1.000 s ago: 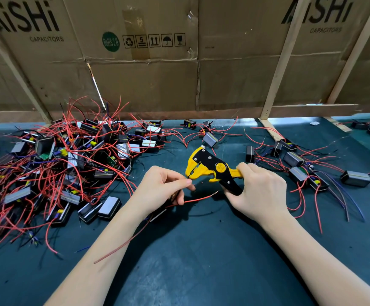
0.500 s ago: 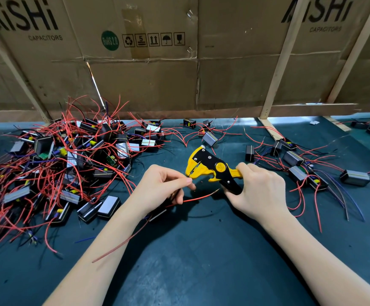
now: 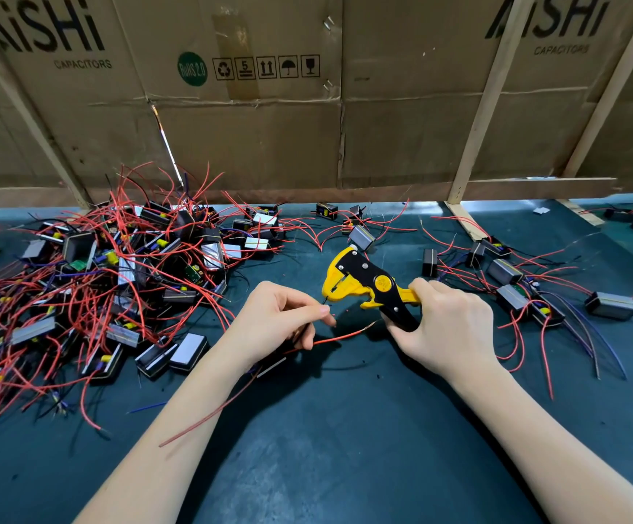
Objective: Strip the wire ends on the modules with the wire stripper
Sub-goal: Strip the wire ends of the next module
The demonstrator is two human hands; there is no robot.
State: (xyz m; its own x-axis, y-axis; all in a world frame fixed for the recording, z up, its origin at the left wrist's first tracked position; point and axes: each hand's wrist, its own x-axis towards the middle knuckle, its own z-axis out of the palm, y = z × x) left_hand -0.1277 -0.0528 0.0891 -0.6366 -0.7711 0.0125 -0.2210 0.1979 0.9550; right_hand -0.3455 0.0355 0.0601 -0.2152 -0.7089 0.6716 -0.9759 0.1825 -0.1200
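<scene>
My one head-worn camera looks forward and down, close over my forearms and the green bench mat point(image 3: 345, 448). Its wide view reaches the cardboard wall point(image 3: 402, 126) behind.

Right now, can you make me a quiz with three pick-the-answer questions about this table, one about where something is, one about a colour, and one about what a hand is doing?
1. Where is the big pile of modules?
A. on the person's left
B. on the person's right
C. on top of the cardboard

2. What colour is the wire stripper mostly?
A. green and white
B. yellow and black
C. all red

3. What is the right hand doing?
A. lying flat on the mat
B. gripping the stripper's handles
C. pointing at the cardboard

Answers: 1 A, the tangled heap lies left of the left hand. 2 B, its body is yellow with black parts. 3 B, its fingers curl round the handles.
</scene>
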